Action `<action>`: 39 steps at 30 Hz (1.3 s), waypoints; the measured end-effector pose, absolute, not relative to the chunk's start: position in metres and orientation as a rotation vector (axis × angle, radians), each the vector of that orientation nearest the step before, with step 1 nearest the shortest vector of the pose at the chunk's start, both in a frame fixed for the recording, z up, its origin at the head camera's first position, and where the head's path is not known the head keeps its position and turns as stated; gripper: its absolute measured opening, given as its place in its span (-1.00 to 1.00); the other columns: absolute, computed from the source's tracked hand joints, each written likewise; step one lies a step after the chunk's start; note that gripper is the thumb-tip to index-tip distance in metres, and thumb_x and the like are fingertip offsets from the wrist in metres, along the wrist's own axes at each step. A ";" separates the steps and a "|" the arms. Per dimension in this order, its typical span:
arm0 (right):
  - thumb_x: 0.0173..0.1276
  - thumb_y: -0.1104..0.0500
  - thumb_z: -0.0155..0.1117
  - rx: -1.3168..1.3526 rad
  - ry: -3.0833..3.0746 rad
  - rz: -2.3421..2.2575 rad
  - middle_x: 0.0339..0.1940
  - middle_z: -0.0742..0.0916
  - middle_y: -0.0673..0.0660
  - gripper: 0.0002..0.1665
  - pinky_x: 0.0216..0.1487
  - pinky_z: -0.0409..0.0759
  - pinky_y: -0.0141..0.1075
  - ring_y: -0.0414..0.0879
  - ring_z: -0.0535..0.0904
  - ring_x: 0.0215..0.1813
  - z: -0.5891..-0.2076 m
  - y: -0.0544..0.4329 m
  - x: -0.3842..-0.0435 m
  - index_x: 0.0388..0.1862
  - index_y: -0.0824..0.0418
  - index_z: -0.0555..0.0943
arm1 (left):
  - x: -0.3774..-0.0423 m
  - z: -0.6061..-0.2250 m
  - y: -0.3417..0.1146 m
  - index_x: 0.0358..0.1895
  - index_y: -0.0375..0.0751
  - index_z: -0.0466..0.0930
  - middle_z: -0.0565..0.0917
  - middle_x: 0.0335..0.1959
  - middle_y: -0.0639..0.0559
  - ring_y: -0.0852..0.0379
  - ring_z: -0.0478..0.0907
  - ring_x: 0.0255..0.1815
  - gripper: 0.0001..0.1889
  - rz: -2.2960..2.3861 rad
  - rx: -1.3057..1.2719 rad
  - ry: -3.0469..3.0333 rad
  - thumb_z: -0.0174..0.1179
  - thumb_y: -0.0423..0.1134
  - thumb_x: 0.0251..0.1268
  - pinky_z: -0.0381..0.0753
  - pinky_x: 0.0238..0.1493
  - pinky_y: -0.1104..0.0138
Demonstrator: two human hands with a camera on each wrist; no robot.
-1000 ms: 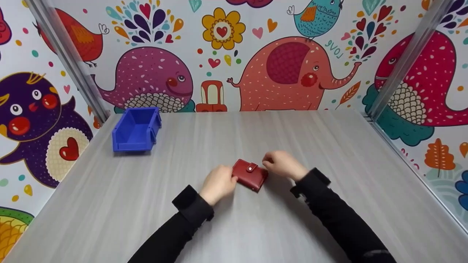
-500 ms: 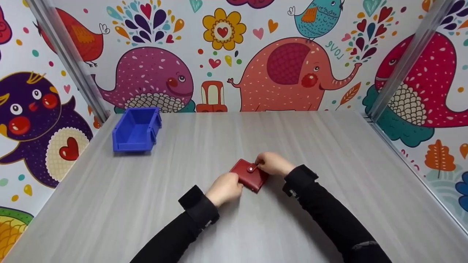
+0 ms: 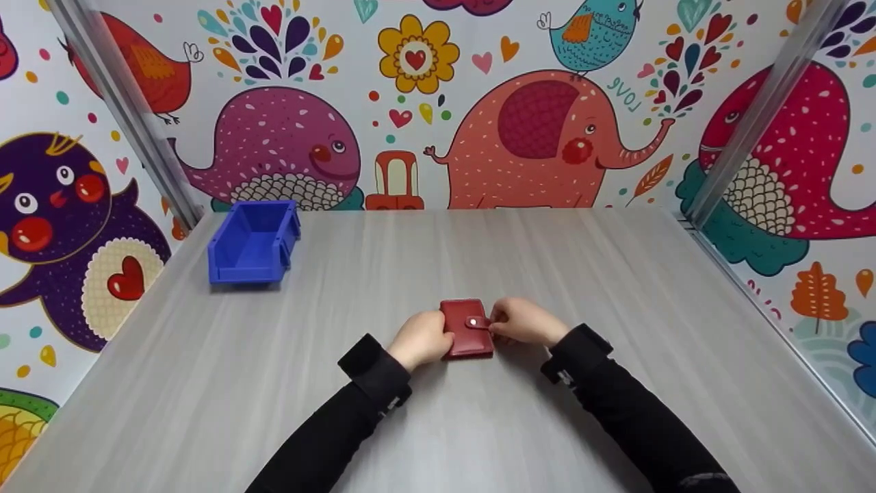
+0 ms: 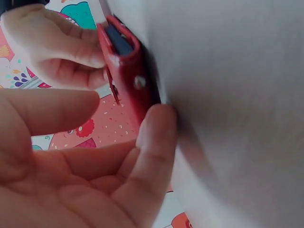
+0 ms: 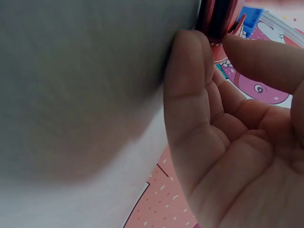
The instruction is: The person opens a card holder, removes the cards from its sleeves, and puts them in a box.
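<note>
A dark red wallet point(image 3: 465, 342) with a snap strap point(image 3: 477, 322) lies on the table in front of the person, its long sides pointing away. At its left edge, the left hand point(image 3: 422, 337) grips it with curled fingers. The right hand point(image 3: 525, 320) pinches at the strap's end on the right edge. In the left wrist view the wallet point(image 4: 127, 76) shows its layered end and a metal stud, with the other hand point(image 4: 59, 47) behind it. The right wrist view has only a corner of the wallet point(image 5: 219, 19), between thumb and fingertips.
A blue plastic bin point(image 3: 250, 274) stands at the table's back left. The pale wood-grain table point(image 3: 582, 253) is bordered by cartoon-printed walls point(image 3: 417, 103) and metal posts point(image 3: 130, 109) at the back corners.
The wallet has turned from a slant to nearly straight. The right hand moved in over the strap, then back right to its end. The left hand has shifted slightly right along with the wallet.
</note>
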State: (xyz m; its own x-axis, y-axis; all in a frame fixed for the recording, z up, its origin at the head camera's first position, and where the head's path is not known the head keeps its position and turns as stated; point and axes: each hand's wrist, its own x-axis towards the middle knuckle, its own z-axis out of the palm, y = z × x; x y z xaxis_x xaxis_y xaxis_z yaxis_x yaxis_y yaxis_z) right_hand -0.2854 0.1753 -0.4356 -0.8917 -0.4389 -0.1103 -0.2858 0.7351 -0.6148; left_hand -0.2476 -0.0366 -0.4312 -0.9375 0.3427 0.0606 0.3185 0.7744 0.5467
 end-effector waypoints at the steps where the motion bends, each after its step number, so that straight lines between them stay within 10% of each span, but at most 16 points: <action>1: 0.32 0.34 0.27 -0.577 2.691 -0.893 -0.54 0.66 0.06 -0.95 -0.47 0.60 -0.31 -0.14 0.60 -0.52 -0.436 0.176 -0.284 -0.34 0.31 0.58 | -0.248 -0.432 -0.036 -0.55 -0.25 0.46 0.57 -0.51 -0.09 0.06 0.38 -0.49 -0.82 0.885 0.550 2.927 0.19 -0.37 0.17 0.49 -0.34 0.17; 39: 0.14 0.14 0.53 -0.890 3.021 -0.734 -0.57 0.59 -0.03 -0.72 -0.40 0.47 -0.25 -0.15 0.45 -0.48 -0.430 0.151 -0.281 -0.50 0.19 0.57 | -0.249 -0.438 -0.037 -0.53 -0.29 0.47 0.57 -0.51 -0.10 0.05 0.41 -0.49 -0.83 0.851 0.586 2.930 0.30 -0.39 0.08 0.51 -0.36 0.15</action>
